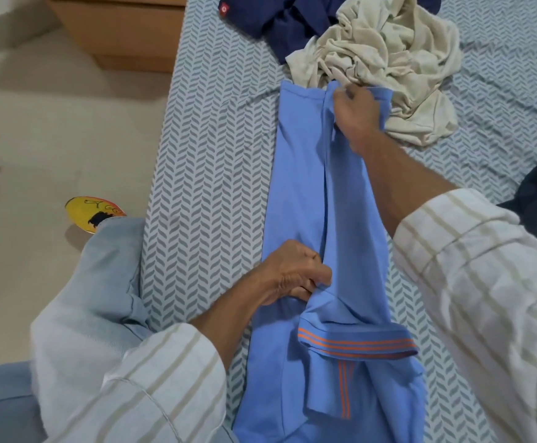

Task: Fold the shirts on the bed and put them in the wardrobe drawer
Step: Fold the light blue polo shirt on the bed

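The blue shirt [299, 187] lay lengthwise along the bed [209, 148], folded into a narrow strip, its orange-striped collar [356, 345] at the near end. The left hand [296, 273] pinched a fold of the shirt just above the collar, while the right hand [355, 113] gripped the folded edge at the shirt's far end. Beyond that far end a crumpled cream shirt [385, 55] touched the blue shirt, with a navy shirt [280, 20] behind it; left of the shirt, off the bed, lay a yellow slipper [91, 214] on the floor [53, 123].
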Demonstrator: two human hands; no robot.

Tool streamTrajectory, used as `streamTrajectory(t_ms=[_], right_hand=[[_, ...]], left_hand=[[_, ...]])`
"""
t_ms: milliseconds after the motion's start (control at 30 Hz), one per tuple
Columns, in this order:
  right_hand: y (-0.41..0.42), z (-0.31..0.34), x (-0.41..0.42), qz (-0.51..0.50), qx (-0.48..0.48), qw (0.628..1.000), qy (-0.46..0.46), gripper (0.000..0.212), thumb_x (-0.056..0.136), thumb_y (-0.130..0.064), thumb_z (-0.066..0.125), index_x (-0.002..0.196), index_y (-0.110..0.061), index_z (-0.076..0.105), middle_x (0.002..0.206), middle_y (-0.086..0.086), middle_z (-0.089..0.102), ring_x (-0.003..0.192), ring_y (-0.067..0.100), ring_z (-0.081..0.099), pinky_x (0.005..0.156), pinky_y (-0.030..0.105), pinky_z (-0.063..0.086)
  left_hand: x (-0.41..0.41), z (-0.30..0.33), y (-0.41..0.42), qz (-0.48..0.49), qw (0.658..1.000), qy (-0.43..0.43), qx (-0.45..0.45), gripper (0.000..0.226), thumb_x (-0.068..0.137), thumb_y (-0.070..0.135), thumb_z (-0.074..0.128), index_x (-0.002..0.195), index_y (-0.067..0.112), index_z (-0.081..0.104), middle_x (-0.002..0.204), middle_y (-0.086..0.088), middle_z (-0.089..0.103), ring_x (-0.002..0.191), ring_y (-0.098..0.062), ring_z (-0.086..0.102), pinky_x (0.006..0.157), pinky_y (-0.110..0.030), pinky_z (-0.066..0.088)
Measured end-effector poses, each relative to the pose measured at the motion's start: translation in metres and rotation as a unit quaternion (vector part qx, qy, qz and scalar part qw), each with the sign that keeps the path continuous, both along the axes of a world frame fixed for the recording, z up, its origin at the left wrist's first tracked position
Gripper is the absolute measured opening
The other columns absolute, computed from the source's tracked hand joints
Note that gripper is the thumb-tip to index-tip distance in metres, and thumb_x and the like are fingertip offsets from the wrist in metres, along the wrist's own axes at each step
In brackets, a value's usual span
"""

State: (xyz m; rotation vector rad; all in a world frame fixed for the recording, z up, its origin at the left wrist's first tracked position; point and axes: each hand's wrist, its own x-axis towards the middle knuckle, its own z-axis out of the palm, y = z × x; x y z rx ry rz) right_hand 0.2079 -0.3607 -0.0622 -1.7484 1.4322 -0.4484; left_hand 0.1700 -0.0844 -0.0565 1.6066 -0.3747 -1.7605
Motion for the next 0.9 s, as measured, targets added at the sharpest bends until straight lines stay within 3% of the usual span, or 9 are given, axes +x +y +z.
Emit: streamTrajectory(t_ms=[100, 200, 333, 500, 600, 700, 767, 833, 900], right_hand=[[0.007, 0.006, -0.013, 0.041, -0.021, 0.999, 0.004, 0.037, 0.090, -0.015, 0.044, 0.124, -0.022, 0.056, 0.082, -0.006, 0.054, 0.069, 0.009, 0.054, 0.064, 0.030, 0.047], [0.023, 0.016, -0.034, 0.129, -0.063, 0.989, 0.027, 0.050, 0.090, -0.007, 0.055, 0.139, -0.009, 0.043, 0.100, 0.002, 0.060, 0.088, 0.014, 0.058, 0.077, 0.029, 0.048], [0.069, 0.021, -0.070, 0.238, -0.098, 0.963, 0.077, 0.042, 0.089, -0.010, 0.067, 0.125, 0.003, 0.053, 0.118, 0.022, 0.060, 0.105, 0.033, 0.058, 0.083, 0.032, 0.037], [0.118, 0.002, -0.130, 0.290, -0.117, 0.944, 0.106, 0.042, 0.094, -0.011, 0.062, 0.134, 0.000, 0.052, 0.135, 0.019, 0.054, 0.120, 0.037, 0.054, 0.095, 0.028, 0.034], [0.153, -0.002, -0.177, 0.281, -0.129, 0.944, 0.111, 0.054, 0.093, -0.026, 0.063, 0.140, -0.002, 0.051, 0.147, 0.021, 0.047, 0.136, 0.036, 0.045, 0.112, 0.038, 0.032], [0.190, 0.001, -0.229, 0.250, -0.134, 0.953, 0.102, 0.076, 0.080, -0.059, 0.056, 0.134, -0.006, 0.057, 0.131, 0.014, 0.059, 0.121, 0.033, 0.055, 0.106, 0.042, 0.041], [0.208, 0.004, -0.259, 0.239, -0.098, 0.961, 0.100, 0.087, 0.070, -0.072, 0.059, 0.133, -0.012, 0.058, 0.114, 0.004, 0.064, 0.104, 0.023, 0.061, 0.095, 0.038, 0.047], [0.222, 0.012, -0.287, 0.241, -0.051, 0.966, 0.084, 0.094, 0.059, -0.076, 0.066, 0.132, -0.018, 0.058, 0.102, -0.004, 0.063, 0.091, 0.015, 0.061, 0.083, 0.029, 0.047], [0.230, 0.017, -0.307, 0.264, 0.001, 0.961, 0.078, 0.097, 0.050, -0.073, 0.073, 0.131, -0.024, 0.057, 0.108, -0.005, 0.063, 0.096, 0.011, 0.061, 0.085, 0.024, 0.046]], left_hand=[[-0.001, 0.000, 0.000, 0.003, 1.000, -0.015, -0.001, 0.045, 0.073, -0.009, 0.062, 0.041, 0.017, 0.044, 0.045, 0.000, 0.041, 0.041, -0.011, 0.042, 0.043, -0.020, 0.039], [-0.004, 0.004, 0.001, 0.015, 1.000, -0.027, -0.001, 0.047, 0.073, -0.010, 0.059, 0.039, 0.017, 0.043, 0.044, 0.000, 0.039, 0.037, -0.012, 0.039, 0.041, -0.018, 0.037], [-0.007, 0.011, 0.002, 0.035, 0.998, -0.052, -0.002, 0.036, 0.073, -0.009, 0.059, 0.048, 0.012, 0.043, 0.043, 0.000, 0.038, 0.036, -0.012, 0.035, 0.040, -0.017, 0.033], [-0.015, 0.019, 0.008, 0.071, 0.995, -0.074, -0.007, 0.027, 0.078, -0.002, 0.067, 0.060, 0.012, 0.053, 0.055, -0.006, 0.047, 0.037, -0.014, 0.041, 0.041, -0.019, 0.037], [-0.017, 0.024, 0.017, 0.085, 0.993, -0.078, -0.003, 0.018, 0.084, 0.007, 0.070, 0.074, 0.014, 0.056, 0.061, -0.007, 0.051, 0.038, -0.013, 0.043, 0.044, -0.021, 0.039], [-0.023, 0.029, 0.034, 0.068, 0.995, -0.078, 0.001, 0.026, 0.085, 0.023, 0.077, 0.085, 0.017, 0.052, 0.060, -0.005, 0.049, 0.036, -0.014, 0.040, 0.044, -0.021, 0.036], [-0.028, 0.031, 0.046, 0.034, 0.995, -0.092, 0.016, 0.031, 0.085, 0.026, 0.078, 0.092, 0.018, 0.049, 0.066, -0.009, 0.055, 0.038, -0.017, 0.050, 0.041, -0.026, 0.045], [-0.036, 0.038, 0.058, 0.021, 0.995, -0.090, 0.031, 0.031, 0.087, 0.017, 0.074, 0.098, 0.018, 0.046, 0.076, -0.014, 0.058, 0.047, -0.025, 0.062, 0.046, -0.037, 0.056], [-0.044, 0.044, 0.065, 0.049, 0.996, -0.068, 0.031, 0.029, 0.089, 0.003, 0.066, 0.102, 0.016, 0.044, 0.081, -0.013, 0.055, 0.055, -0.027, 0.064, 0.054, -0.047, 0.061]])
